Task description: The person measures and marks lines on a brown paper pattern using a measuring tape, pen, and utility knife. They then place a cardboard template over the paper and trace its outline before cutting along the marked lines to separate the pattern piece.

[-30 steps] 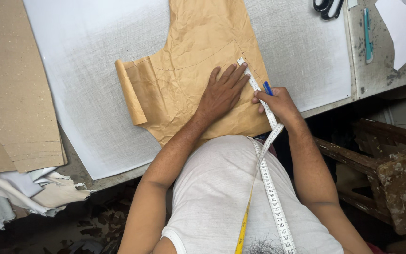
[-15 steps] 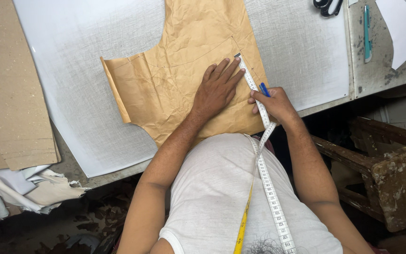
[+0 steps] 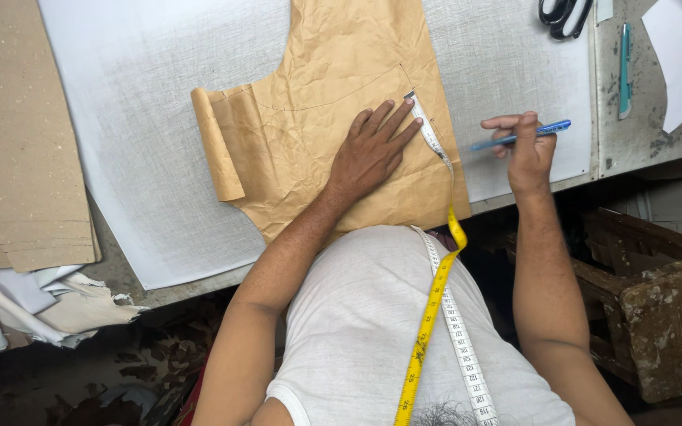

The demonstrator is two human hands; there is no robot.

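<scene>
On the tabletop [image 3: 649, 138]: white cloth [image 3: 136, 118] lay under brown paper [image 3: 333, 71], its left edge curled.
Left hand [image 3: 369, 150]: pressed flat on the paper, fingers spread, touching the tape measure [image 3: 432, 142].
Right hand [image 3: 526, 146]: closed around a blue pen [image 3: 521, 136], held above the cloth's edge.
Scissors [image 3: 563, 14]: top right.

I have one view only, from the camera worn on the person's head. It looks steeply down over the white-shirted chest onto the near edge of the table [image 3: 641, 146], close enough that both forearms fill the middle. The floor shows below the table edge. No second view shares the scene.
</scene>
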